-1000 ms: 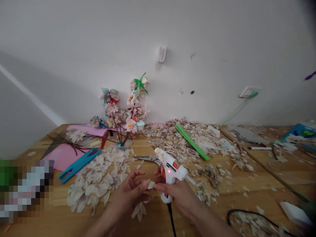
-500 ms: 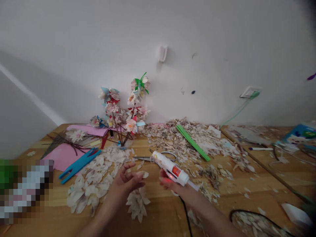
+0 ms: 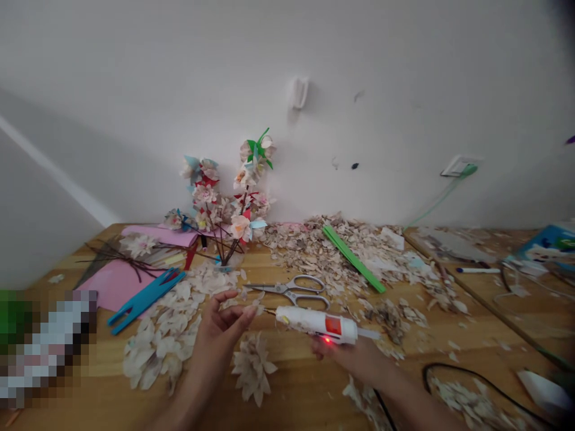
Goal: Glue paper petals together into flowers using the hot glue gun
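My right hand [image 3: 335, 352] grips a white hot glue gun [image 3: 309, 322] with an orange label, a lit red light and a clear glue stick out of its back. Its nozzle points left, right at the fingertips of my left hand [image 3: 227, 320]. Thumb and forefinger there pinch a small pale petal [image 3: 256, 305]; whether nozzle and petal touch, I cannot tell. Below them a pale flower of layered petals [image 3: 254, 368] lies on the wooden table [image 3: 296, 389]. Behind the glue gun, metal scissors [image 3: 287, 290] lie with their blades to the left.
Loose petals [image 3: 155, 353] lie at left, with a larger heap [image 3: 305, 245] along the wall. Flowers on twigs [image 3: 240, 227] stand at the back. Blue strips [image 3: 146, 299], pink paper [image 3: 105, 284] and a green strip [image 3: 353, 258] lie around. A black cord [image 3: 467, 366] curves at right.
The glue gun has swung from a slant to nearly level, its nozzle now beside the petal in my left hand. The scissors behind it show more fully.
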Action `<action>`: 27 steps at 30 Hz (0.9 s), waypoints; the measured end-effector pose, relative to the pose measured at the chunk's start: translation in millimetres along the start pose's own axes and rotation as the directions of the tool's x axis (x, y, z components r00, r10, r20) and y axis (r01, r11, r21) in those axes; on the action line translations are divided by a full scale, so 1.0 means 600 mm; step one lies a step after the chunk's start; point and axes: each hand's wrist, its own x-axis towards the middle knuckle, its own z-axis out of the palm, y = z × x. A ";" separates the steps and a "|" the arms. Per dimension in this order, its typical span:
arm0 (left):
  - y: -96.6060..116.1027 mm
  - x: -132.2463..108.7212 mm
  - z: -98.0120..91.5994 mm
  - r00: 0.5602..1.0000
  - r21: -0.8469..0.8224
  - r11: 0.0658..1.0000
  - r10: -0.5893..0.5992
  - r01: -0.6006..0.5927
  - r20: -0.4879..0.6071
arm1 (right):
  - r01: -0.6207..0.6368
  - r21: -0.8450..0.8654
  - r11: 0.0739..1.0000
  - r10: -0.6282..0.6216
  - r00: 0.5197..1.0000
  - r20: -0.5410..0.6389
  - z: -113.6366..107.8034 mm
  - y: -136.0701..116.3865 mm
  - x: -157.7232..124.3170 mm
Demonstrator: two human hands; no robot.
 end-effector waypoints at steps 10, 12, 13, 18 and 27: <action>-0.002 0.001 -0.006 1.000 -0.008 1.000 0.002 -0.002 0.011 | -0.010 -0.058 0.998 0.007 0.999 -0.049 0.000 -0.027 -0.002; -0.002 0.001 -0.005 1.000 -0.006 1.000 0.003 -0.003 0.005 | -0.005 -0.078 0.997 0.000 0.998 -0.062 0.000 -0.027 -0.001; -0.002 0.002 -0.004 1.000 -0.003 1.000 0.003 -0.003 0.002 | -0.002 -0.087 0.996 -0.003 0.998 -0.062 0.000 -0.027 -0.001; 0.001 0.001 -0.002 1.000 -0.006 1.000 -0.004 0.004 -0.003 | 0.038 -0.097 0.995 -0.043 0.998 -0.050 -0.001 -0.020 -0.002; 0.005 -0.003 -0.003 1.000 -0.011 1.000 -0.022 0.022 -0.009 | 0.044 -0.082 0.996 -0.043 0.999 0.011 -0.002 -0.035 -0.002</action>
